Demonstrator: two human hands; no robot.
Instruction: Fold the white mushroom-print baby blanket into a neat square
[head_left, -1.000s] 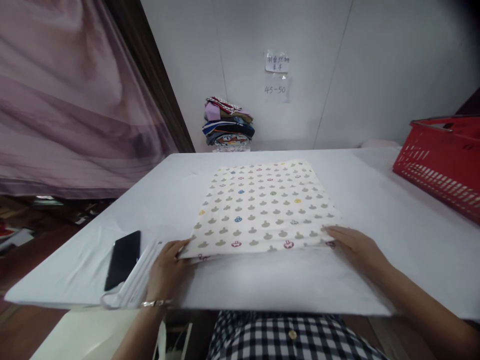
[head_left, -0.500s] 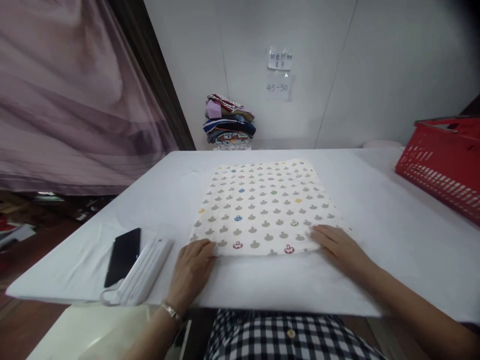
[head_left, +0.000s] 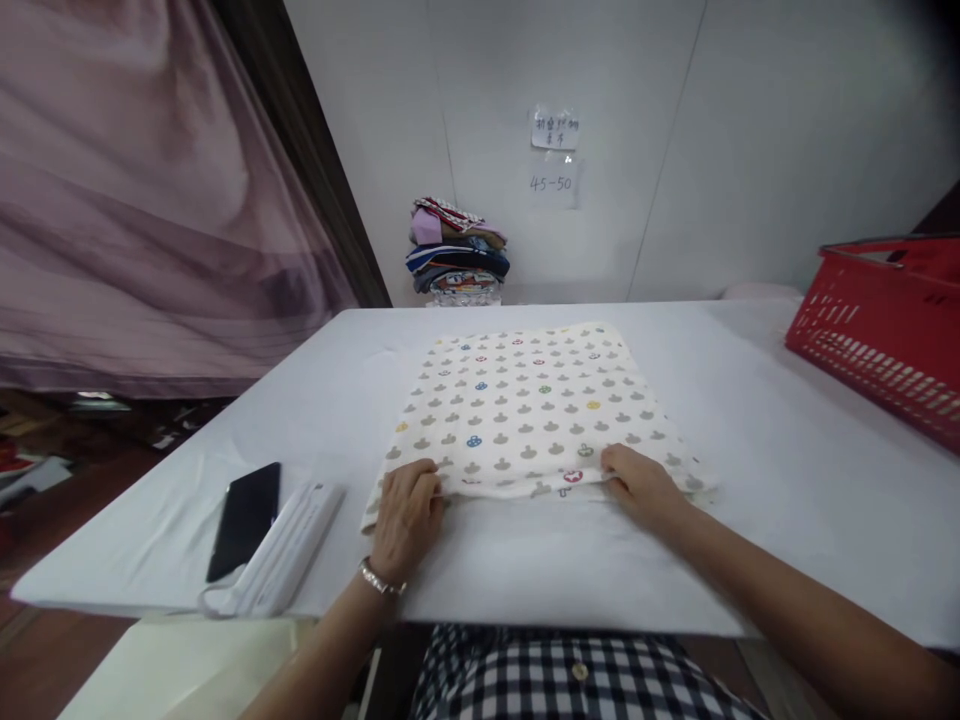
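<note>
A white cloth (head_left: pixel 517 405) printed with grey and coloured mushrooms lies spread on the white-covered table (head_left: pixel 525 570). Its near edge is gathered up between my two hands. At the left of that edge, my left hand (head_left: pixel 409 515) is closed on the cloth, a bracelet round its wrist. Toward the right, my right hand (head_left: pixel 637 482) pinches the same edge. The near corners of the cloth stick out past both hands. My fingertips are partly hidden by the fabric.
Left of the cloth lie a black phone (head_left: pixel 246 520) and a white strapped object (head_left: pixel 289 550). A stack of folded clothes (head_left: pixel 457 255) stands at the back by the wall. A red plastic basket (head_left: pixel 885 335) sits at the right. A pinkish curtain (head_left: pixel 150 200) hangs at left.
Both hands have moved inward and closed on the cloth. Its near edge, flat before, is now lifted and bunched slightly away from me.
</note>
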